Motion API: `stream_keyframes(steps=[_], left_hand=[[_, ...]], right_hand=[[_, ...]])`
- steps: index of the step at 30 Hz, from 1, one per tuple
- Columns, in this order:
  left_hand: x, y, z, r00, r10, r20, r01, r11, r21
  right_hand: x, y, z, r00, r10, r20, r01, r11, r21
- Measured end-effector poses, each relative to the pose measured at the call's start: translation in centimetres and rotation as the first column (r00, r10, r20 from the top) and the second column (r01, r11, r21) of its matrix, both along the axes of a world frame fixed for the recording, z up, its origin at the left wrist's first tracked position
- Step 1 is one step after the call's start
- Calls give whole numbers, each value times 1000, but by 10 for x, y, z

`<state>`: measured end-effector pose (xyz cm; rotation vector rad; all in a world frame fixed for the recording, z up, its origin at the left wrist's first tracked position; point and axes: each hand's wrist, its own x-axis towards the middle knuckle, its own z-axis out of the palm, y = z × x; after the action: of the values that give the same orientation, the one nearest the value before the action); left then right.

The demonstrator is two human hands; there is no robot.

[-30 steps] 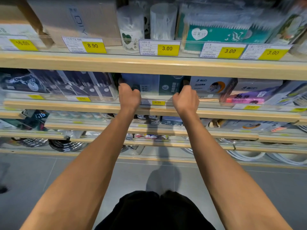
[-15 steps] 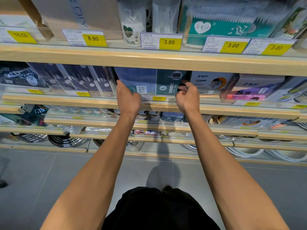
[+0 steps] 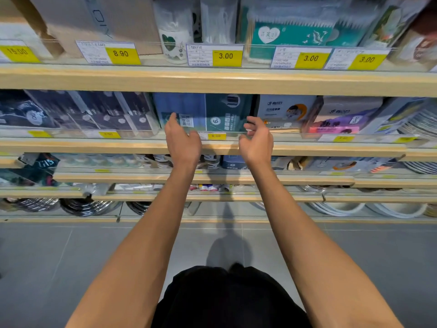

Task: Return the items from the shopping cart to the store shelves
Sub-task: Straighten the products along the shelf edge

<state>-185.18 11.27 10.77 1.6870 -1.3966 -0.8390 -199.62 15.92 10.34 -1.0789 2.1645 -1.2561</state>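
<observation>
1. Head view: at the middle of the frame a blue-and-teal package (image 3: 205, 112) stands on the second shelf (image 3: 94, 146), behind a clear front lip with a 9.90 price tag (image 3: 216, 136).
2. The left hand (image 3: 182, 143) sits at the package's lower left corner, fingers apart and loosely extended, seemingly just off the face.
3. The right hand (image 3: 256, 140) hovers at its lower right edge, fingers curled and spread, gripping nothing.
4. The package looks placed; no cart is in sight.
5. Risk, as I judge it: a withdrawing finger could catch the wrapper and tip it forward over the lip, or nudge the white box (image 3: 283, 112) just to its right.
</observation>
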Motion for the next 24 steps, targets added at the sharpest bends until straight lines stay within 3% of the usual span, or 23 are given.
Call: stream_keyframes(steps=[7,12,15,19,24], left_hand=[[-12,17,-8,992,-41,-121,32,997,-75],[-67,39,-7,922,-335,-195,319,942,-108],[-109,43,-7,860,-473,-193,475,879,-37],[-164,40,-5,914,-372,-161,386,920,66],[-200,38,-3,977,-157,-147,166,985,49]], right_hand=[[-20,18,8,995,-92,-29,91,996,-23],[-58,34,10,973,-228,36,228,974,12],[-83,37,13,983,-186,4,185,980,75],[-118,30,21,996,-81,-28,84,980,178],[-144,29,25,994,5,-113,18,980,199]])
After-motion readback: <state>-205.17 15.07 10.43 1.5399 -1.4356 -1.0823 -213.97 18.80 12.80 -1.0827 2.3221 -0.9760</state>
